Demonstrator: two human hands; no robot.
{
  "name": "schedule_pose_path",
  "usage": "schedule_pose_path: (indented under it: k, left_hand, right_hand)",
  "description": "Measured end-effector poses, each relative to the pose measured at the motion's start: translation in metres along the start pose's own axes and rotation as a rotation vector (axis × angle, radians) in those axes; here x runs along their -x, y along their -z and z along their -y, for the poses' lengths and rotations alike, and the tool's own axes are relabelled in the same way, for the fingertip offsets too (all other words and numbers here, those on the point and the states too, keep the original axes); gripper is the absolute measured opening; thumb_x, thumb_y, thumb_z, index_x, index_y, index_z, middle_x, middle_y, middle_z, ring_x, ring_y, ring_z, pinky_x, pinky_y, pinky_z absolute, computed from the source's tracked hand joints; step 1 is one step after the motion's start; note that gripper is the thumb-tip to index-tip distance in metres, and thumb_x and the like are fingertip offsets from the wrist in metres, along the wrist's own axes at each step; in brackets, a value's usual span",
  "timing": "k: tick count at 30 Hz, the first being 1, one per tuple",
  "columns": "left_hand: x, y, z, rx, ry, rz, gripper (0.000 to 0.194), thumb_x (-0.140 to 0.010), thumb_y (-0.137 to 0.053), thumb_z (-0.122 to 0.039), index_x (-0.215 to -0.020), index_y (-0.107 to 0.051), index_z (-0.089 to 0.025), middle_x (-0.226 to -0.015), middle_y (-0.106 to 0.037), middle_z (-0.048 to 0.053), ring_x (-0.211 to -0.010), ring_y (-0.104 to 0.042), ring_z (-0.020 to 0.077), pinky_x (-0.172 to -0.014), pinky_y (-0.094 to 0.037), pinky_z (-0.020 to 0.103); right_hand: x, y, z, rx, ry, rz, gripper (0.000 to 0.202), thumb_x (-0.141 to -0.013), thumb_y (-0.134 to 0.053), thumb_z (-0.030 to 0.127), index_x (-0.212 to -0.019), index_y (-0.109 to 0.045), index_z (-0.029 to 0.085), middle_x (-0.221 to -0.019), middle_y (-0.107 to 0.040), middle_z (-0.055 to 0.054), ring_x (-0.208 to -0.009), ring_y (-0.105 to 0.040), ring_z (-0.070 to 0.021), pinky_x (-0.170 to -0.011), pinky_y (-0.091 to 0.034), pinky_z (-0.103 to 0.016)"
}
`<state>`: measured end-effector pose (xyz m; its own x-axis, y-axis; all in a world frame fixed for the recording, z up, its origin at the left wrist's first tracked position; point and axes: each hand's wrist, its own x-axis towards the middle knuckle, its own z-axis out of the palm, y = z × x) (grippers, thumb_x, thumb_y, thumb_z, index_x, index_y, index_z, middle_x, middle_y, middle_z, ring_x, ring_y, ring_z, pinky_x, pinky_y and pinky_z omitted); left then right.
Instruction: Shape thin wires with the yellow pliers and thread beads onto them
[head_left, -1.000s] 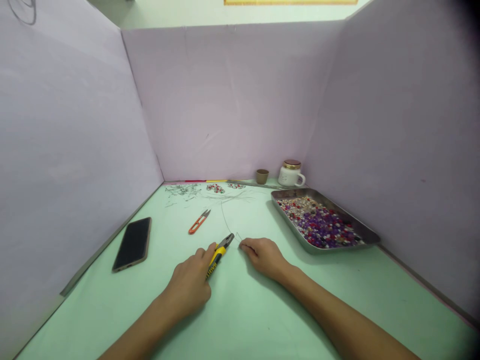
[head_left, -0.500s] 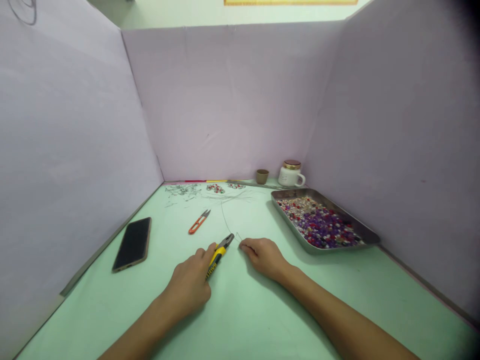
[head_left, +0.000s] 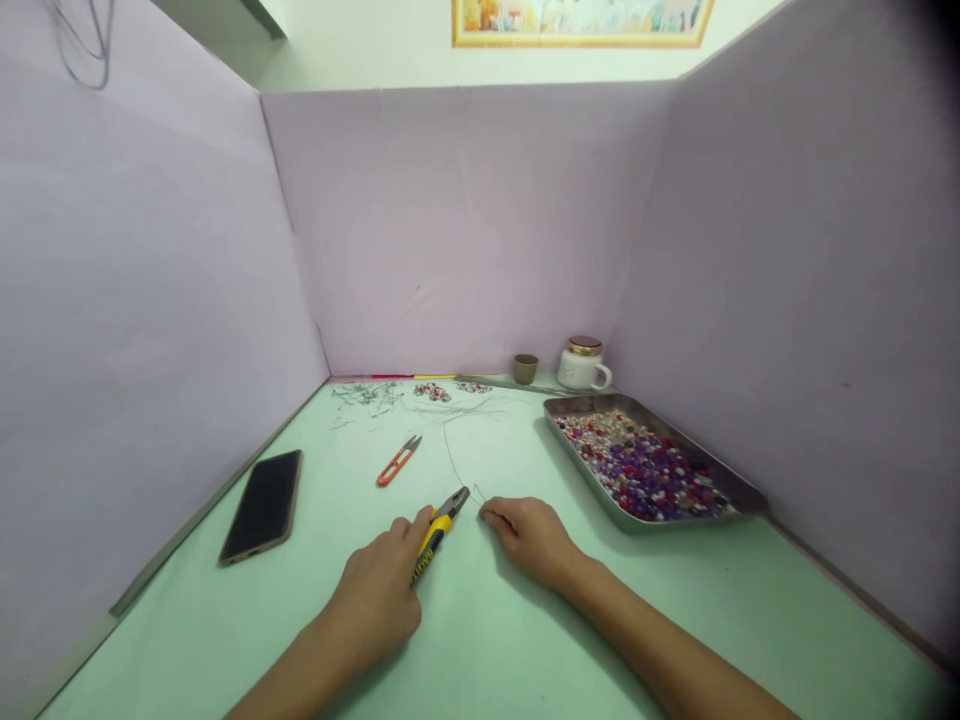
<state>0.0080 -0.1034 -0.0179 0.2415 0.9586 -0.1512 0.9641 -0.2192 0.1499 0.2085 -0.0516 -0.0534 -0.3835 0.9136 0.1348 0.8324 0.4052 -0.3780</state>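
Yellow-handled pliers (head_left: 439, 526) sit in my left hand (head_left: 377, 592), grip wrapped tight round the handles, nose pointing at a thin wire (head_left: 454, 460) lying on the pale green surface (head_left: 480, 640). My right hand (head_left: 529, 532) pinches that wire's near end, just beside the plier tips. Orange snips (head_left: 397, 461) lie beyond, a phone (head_left: 262, 492) left, a bead tray (head_left: 651, 462) right.

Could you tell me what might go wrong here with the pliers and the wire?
The left hand holds the pliers with their tips close to the right hand, so a finger might get nipped. The thin wire could slip or spring free. A sweeping arm might knock the bead tray.
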Motion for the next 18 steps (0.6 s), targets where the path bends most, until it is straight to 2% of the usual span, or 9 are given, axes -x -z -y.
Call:
schedule_pose_path:
  k: [7, 18]
  left_hand:
    - [-0.0005, -0.0015, 0.0008, 0.000, 0.005, -0.011, 0.081, -0.060, -0.039, -0.003, -0.134, -0.018, -0.027, -0.108, -0.051, 0.007, -0.091, -0.053, 0.0231, -0.073, -0.041, 0.032]
    - [0.0023, 0.0032, -0.0028, -0.010, 0.020, 0.027, 0.080, -0.062, -0.039, -0.004, -0.134, -0.017, -0.028, -0.108, -0.051, 0.006, -0.089, -0.053, 0.0209, -0.069, -0.040, 0.029]
  right_hand:
    - [-0.0005, -0.0009, -0.0009, -0.015, 0.017, -0.012, 0.032, -0.087, -0.032, 0.031, -0.089, -0.063, 0.024, -0.084, -0.068, -0.002, -0.077, -0.060, -0.0157, -0.064, -0.035, -0.022]
    - [-0.0002, 0.0001, -0.0010, 0.004, 0.004, 0.008, 0.031, -0.086, -0.033, 0.031, -0.094, -0.063, 0.024, -0.089, -0.068, -0.003, -0.080, -0.060, -0.0162, -0.066, -0.035, -0.023]
